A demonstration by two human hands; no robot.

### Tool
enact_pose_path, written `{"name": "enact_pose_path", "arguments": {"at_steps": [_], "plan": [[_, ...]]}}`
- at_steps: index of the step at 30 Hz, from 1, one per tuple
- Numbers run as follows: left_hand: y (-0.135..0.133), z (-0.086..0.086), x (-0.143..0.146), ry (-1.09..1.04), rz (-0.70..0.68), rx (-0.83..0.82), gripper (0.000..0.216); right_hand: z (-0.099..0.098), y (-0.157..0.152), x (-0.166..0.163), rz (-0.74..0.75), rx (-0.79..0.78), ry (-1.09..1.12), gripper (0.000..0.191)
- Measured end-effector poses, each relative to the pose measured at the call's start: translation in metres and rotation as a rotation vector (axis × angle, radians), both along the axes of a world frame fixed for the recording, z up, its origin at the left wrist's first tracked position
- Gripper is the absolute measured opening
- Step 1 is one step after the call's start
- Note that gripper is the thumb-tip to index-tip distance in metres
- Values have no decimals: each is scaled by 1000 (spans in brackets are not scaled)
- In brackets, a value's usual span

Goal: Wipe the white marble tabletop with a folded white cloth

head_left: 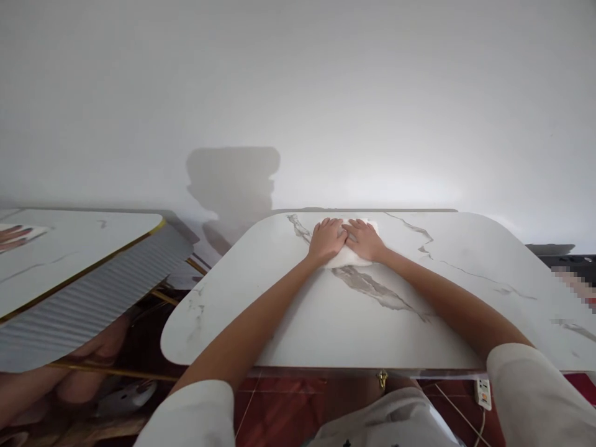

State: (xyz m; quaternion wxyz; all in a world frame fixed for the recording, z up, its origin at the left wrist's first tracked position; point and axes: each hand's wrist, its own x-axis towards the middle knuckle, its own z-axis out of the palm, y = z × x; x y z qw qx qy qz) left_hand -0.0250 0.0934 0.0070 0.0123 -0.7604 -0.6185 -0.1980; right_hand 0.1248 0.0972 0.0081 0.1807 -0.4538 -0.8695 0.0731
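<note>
A white cloth lies folded on the far middle of a white marble-look table. My left hand rests flat on the cloth's left part, fingers stretched out. My right hand lies flat on its right part, fingers spread, and touches the left hand. Both arms reach straight across the tabletop. Most of the cloth is hidden under my hands.
A second marble-look table with a gold edge stands at the left, with another person's hand on it. A white wall rises behind. A power strip lies on the red floor below.
</note>
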Motion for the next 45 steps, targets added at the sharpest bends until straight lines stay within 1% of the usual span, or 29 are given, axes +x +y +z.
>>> {"name": "enact_pose_path", "arguments": {"at_steps": [2,5,12,17,23,27,30,34,39,45], "plan": [[21,-1,-1,-16,15,1,42,0,21,-2,-20,-1,-4,49],[45,-2,-1,-38,32,0,45,-1,46,-2,-28,0,-11,50],[84,-2,4,-42,29,14,44,-7,90,-2,-38,26,30,48],[98,-2,21,19,55,21,40,-10,106,8,-53,51,37,47],[99,-4,57,41,8,21,38,-17,110,46,-100,63,23,49],[93,-4,70,20,-29,9,38,-16,100,61,-128,70,11,50],[85,-4,68,-5,-55,1,40,-13,85,59,-149,64,-24,52],[68,-3,60,-19,-87,-7,44,-7,57,52,-192,39,-61,54],[35,-2,53,9,-104,-5,45,-2,16,44,-206,15,-80,55],[-19,-1,40,72,-121,-27,47,-2,-43,35,-197,-27,-77,55]]}}
